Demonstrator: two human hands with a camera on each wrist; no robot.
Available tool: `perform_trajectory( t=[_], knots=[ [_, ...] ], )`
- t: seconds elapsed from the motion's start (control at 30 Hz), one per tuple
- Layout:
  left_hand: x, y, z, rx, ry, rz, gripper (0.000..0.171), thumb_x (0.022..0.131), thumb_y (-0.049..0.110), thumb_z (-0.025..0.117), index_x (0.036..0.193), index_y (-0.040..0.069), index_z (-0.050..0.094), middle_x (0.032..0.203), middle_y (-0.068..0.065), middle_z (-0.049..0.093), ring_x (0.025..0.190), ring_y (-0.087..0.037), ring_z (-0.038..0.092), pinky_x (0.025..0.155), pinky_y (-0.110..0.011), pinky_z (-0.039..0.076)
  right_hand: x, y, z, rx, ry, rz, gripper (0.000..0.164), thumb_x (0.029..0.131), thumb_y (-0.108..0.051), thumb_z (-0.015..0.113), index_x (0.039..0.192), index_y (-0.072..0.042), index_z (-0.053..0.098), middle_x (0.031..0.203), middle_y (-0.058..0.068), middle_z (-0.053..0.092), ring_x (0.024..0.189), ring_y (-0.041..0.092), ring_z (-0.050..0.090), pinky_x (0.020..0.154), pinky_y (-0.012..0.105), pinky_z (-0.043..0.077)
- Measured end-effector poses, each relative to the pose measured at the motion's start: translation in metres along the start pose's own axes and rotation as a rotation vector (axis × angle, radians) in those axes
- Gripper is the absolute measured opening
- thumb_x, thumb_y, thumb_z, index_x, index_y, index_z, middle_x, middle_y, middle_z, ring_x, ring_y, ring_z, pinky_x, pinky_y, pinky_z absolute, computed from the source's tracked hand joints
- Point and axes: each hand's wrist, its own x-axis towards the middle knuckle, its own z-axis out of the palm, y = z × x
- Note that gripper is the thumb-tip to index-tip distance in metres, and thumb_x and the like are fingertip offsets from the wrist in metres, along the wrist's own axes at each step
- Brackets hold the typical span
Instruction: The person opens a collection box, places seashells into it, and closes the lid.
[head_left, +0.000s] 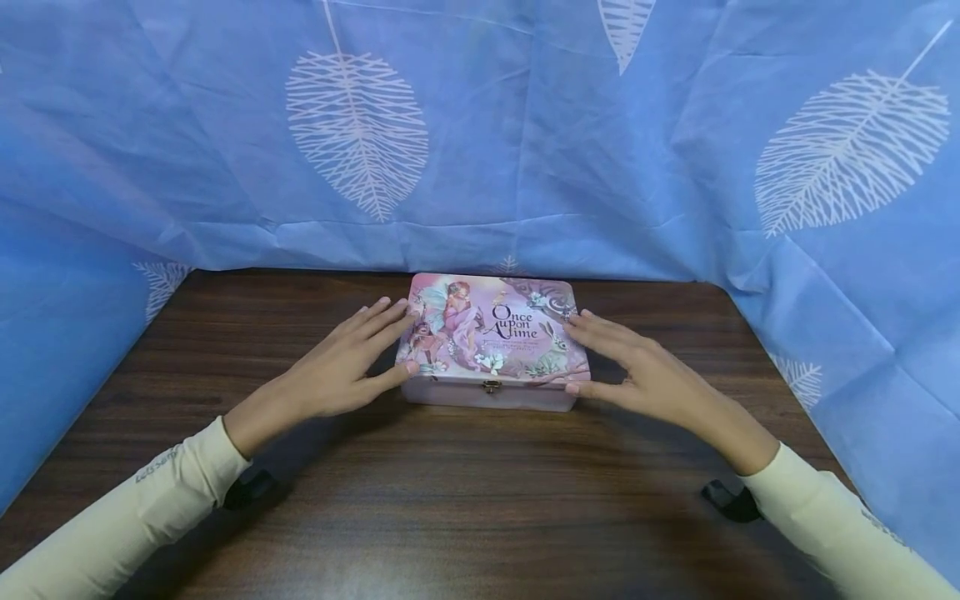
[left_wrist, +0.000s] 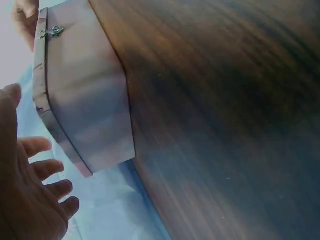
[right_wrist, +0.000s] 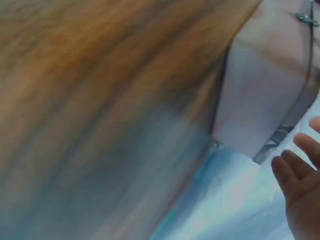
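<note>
A pink box (head_left: 517, 358) printed with a fairy, a rabbit and the words "Once upon a time" sits closed at the back of the table, its small metal clasp (head_left: 491, 387) facing me. My left hand (head_left: 341, 367) is held by the box's left end, fingers spread and thumb near the front corner. On the opposite end my right hand (head_left: 641, 367) mirrors it, fingers extended. In the left wrist view the left fingers (left_wrist: 47, 170) appear slightly apart from the box; the right wrist view likewise shows the right fingers (right_wrist: 295, 167) close to its edge. The box's inside is hidden.
The dark wood-grain table (head_left: 480, 500) stretches in front of the box. Blue cloth (head_left: 510, 142) with white leaf prints hangs behind the table and along both sides. Black straps (head_left: 731, 502) show under both light sleeves.
</note>
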Motion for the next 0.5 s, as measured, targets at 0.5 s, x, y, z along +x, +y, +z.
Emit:
perform_trajectory(
  t=[0.5],
  knots=[
    [-0.0012, 0.0001, 0.0055, 0.038, -0.015, -0.012, 0.078, 0.115, 0.058, 0.057, 0.179, 0.020, 0.033, 0.189, -0.008, 0.024, 0.177, -0.039, 0.017, 0.140, -0.070, 0.016, 0.0005, 0.0078, 0.0032, -0.009, -0.100, 0.008, 0.080, 0.104, -0.043, 0.082, 0.171, -0.015, 0.048, 0.184, 0.012, 0.034, 0.168, 0.044, 0.037, 0.128, 0.068, 0.041]
  ],
)
